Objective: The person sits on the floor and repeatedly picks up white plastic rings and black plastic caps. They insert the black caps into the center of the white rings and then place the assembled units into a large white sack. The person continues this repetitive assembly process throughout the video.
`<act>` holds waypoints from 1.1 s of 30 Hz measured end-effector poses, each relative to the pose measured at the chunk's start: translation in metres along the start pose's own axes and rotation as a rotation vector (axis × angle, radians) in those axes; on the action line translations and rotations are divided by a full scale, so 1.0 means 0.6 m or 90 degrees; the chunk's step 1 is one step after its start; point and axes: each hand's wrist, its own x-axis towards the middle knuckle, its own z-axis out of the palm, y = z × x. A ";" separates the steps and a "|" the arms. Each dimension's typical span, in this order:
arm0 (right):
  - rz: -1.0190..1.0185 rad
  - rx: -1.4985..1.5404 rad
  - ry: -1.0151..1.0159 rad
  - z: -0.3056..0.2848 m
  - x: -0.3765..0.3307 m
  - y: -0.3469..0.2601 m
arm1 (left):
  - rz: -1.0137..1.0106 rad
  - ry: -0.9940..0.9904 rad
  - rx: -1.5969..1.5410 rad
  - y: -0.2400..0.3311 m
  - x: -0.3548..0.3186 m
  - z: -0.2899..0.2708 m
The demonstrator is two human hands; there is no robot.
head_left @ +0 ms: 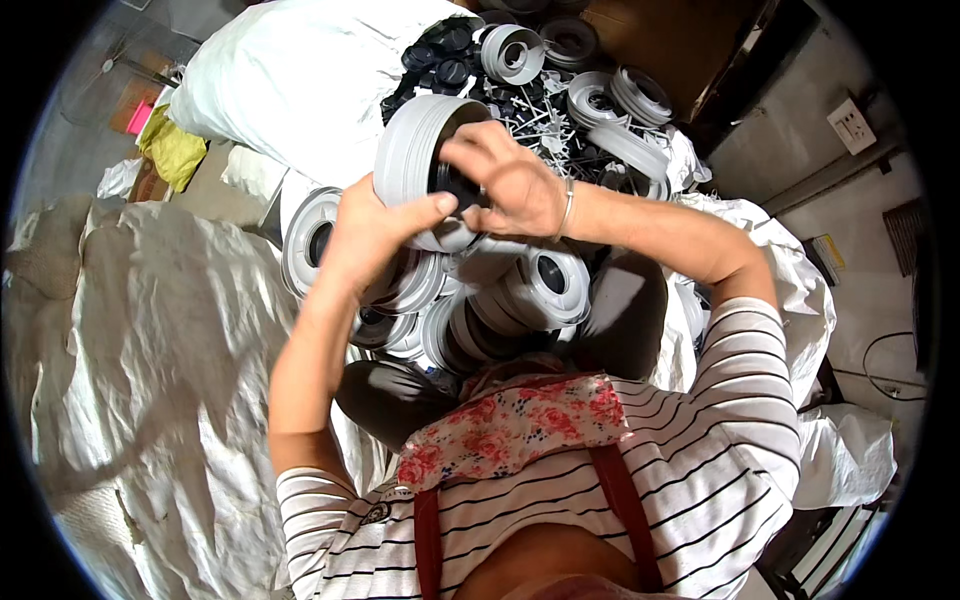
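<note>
A floral cloth (pixel 515 425) is lying nearest, at 6 o'clock. Above it, the left hand (pixel 375 235) is gripping a grey ring (pixel 420 160) while the right hand (pixel 510 180) is pressing a black cap (pixel 455 185) into it, over piled rings (pixel 500 300).

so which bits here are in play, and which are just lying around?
In play: left hand and right hand on the grey ring housing; black insert at its mouth.
Lying about: grey housings in lap, black caps, white sacks, yellow cloth.

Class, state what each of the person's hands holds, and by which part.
Both hold one grey ribbed ring: left hand grips its lower rim; right hand has fingers at its open mouth.
</note>
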 end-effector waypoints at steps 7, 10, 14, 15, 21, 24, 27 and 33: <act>0.040 0.028 -0.043 -0.001 -0.015 -0.020 | -0.059 0.019 -0.268 -0.027 0.011 0.009; 0.090 0.134 -0.052 -0.009 0.005 -0.028 | -0.126 -0.037 -0.258 -0.013 0.018 -0.030; 0.145 0.121 -0.041 -0.022 0.021 -0.048 | -0.083 0.005 -0.297 -0.013 0.002 -0.014; 0.165 0.069 -0.028 -0.025 0.024 -0.051 | -0.048 0.021 -0.315 -0.010 0.000 -0.005; 0.250 0.139 -0.022 -0.022 0.016 -0.041 | -0.034 -0.029 -0.383 -0.026 -0.021 0.002; 0.296 0.219 0.031 -0.010 0.011 -0.037 | 0.027 0.002 -0.379 -0.045 -0.026 0.023; 0.190 0.127 0.096 0.005 -0.002 -0.041 | 0.055 0.025 -0.368 -0.054 -0.034 0.034; 0.131 0.148 -0.001 -0.011 0.009 -0.026 | -0.056 -0.001 -0.417 -0.045 -0.029 0.003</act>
